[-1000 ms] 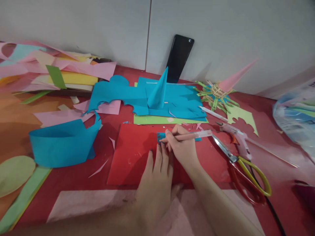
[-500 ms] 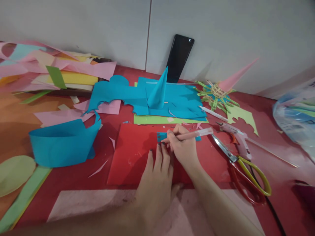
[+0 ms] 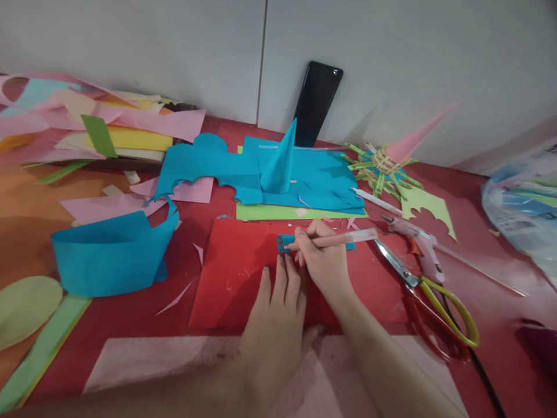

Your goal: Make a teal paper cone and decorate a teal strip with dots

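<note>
A narrow blue paper strip point(image 3: 350, 245) lies on a red sheet point(image 3: 230, 278), with small dark marks at its left end. My right hand point(image 3: 324, 261) is closed round a pinkish pen point(image 3: 343, 238), whose tip is at the strip's left part. My left hand point(image 3: 278, 302) lies flat on the red sheet, fingers stretched out, fingertips at the strip's lower edge. The middle of the strip is hidden behind my right hand. Just beyond stands a blue paper cone point(image 3: 281, 165) on blue sheets point(image 3: 328, 174).
Scissors point(image 3: 411, 278) and a glue gun point(image 3: 420, 244) lie to the right. A blue paper band point(image 3: 104, 255) stands at left, near paper scraps point(image 3: 143, 122). A phone point(image 3: 317, 104) leans on the wall. A pink cone point(image 3: 420, 136) and a plastic bag point(image 3: 517, 209) are farther right.
The pen tip has shifted slightly up on the blue strip, and the dark marks at its left end show a little more. My left hand stays in place.
</note>
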{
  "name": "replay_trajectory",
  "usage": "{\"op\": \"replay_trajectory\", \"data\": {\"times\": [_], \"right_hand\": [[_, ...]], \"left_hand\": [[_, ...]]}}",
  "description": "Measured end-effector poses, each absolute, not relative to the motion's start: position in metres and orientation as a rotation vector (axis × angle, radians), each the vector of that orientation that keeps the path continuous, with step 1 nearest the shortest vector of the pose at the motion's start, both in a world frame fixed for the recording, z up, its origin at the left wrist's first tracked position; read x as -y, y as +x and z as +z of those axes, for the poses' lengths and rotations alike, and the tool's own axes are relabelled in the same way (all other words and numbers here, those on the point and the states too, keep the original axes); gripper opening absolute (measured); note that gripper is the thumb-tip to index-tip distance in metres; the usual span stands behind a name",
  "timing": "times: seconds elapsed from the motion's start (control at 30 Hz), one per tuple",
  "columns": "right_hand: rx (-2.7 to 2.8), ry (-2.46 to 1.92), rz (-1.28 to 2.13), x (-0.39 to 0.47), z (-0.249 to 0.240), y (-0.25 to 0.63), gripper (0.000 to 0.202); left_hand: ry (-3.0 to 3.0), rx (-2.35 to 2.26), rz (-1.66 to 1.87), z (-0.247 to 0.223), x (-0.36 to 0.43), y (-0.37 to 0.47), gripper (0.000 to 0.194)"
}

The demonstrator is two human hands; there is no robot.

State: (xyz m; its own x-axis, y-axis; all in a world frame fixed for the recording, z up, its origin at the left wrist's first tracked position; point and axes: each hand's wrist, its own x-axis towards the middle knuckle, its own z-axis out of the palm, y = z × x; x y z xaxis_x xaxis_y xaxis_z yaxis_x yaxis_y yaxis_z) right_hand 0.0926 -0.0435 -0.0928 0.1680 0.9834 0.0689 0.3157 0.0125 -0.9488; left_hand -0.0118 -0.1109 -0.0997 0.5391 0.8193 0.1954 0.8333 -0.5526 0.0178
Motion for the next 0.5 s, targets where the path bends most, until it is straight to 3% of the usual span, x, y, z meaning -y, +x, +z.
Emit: {"op": "replay_trajectory", "data": {"times": [0.5], "right_hand": [[1.316,-1.477,0.842,0.0432,-0.0953,0.0935,0.028]], "left_hand": [[-2.691,1.442,-0.299,-0.0991,0.1105,-0.0126,0.054]]}}
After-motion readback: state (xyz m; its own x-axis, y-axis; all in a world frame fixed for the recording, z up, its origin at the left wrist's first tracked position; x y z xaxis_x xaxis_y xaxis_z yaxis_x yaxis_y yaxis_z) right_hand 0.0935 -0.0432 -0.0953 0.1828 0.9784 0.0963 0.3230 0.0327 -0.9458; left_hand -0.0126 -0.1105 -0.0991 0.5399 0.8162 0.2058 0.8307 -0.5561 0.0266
